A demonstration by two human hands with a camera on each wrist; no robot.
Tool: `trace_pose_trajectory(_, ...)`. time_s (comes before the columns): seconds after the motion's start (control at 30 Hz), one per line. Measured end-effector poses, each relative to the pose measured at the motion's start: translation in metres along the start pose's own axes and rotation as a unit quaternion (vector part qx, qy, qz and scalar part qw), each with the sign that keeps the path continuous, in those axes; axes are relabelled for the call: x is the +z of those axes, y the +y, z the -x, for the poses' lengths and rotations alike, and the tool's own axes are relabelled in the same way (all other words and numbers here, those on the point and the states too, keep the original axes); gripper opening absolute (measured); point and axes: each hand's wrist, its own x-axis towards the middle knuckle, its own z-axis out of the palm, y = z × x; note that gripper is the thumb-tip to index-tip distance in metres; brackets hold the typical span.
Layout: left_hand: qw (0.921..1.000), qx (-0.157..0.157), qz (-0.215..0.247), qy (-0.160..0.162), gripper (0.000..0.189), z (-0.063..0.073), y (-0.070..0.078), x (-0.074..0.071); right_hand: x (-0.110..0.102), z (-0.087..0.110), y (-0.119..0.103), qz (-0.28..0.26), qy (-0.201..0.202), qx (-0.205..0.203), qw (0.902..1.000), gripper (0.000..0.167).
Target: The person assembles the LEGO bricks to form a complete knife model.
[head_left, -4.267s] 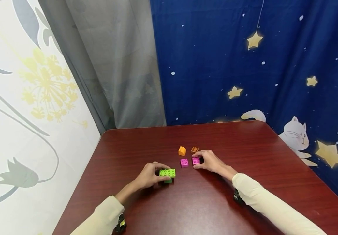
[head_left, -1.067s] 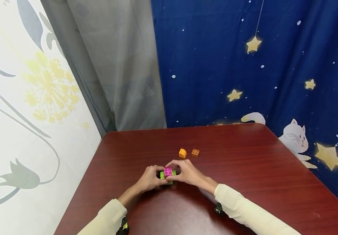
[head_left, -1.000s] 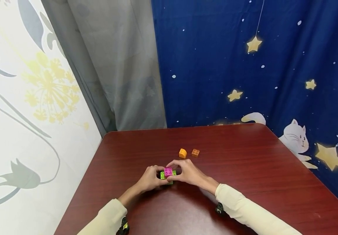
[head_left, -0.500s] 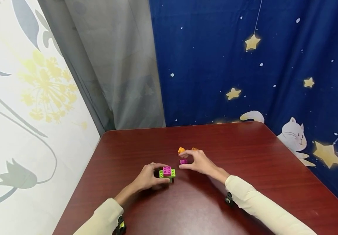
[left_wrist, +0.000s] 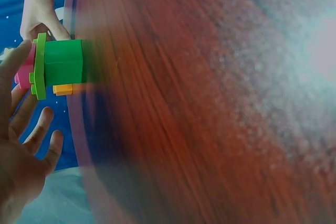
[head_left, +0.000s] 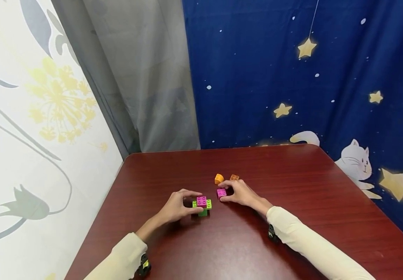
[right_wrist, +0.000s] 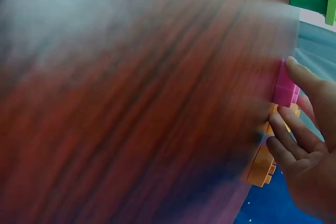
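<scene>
Pinches pink block [head_left: 221,193] in narrow grip of right hand [head_left: 240,193], near yellow block [head_left: 218,179] and orange block [head_left: 234,177] on surface [head_left: 215,245]. Spans green-and-pink stack [head_left: 201,204] with left hand [head_left: 177,205] in wide grip; cannot tell whether touching.

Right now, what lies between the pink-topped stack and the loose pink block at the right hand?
Only bare tabletop separates the pink-topped stack from the loose pink block; the head view shows it.
</scene>
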Motion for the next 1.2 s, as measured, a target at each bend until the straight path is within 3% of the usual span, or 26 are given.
trace_pose_trajectory(0.23, 0.9998, -0.009, -0.015, 0.011, 0.039, 0.0, 0.0, 0.006, 0.004, 0.001, -0.001, 0.004, -0.002, 0.003, 1.0, 0.041)
trace_pose_trajectory(0.53, 0.9999, -0.009, -0.009, 0.01, 0.038, -0.003, 0.0, 0.009, -0.002, 0.001, -0.009, -0.004, 0.007, -0.003, 1.0, 0.036)
trace_pose_trajectory(0.97, 0.9997, -0.009, 0.012, 0.021, 0.036, -0.008, -0.004, 0.007, -0.022, -0.011, -0.037, -0.031, 0.019, -0.04, 0.9985, 0.041)
trace_pose_trajectory(1.2, 0.9997, -0.008, 0.015, 0.017, 0.036, -0.01, -0.004, 0.007, -0.026, -0.01, -0.056, -0.048, 0.013, -0.034, 0.9982, 0.041)
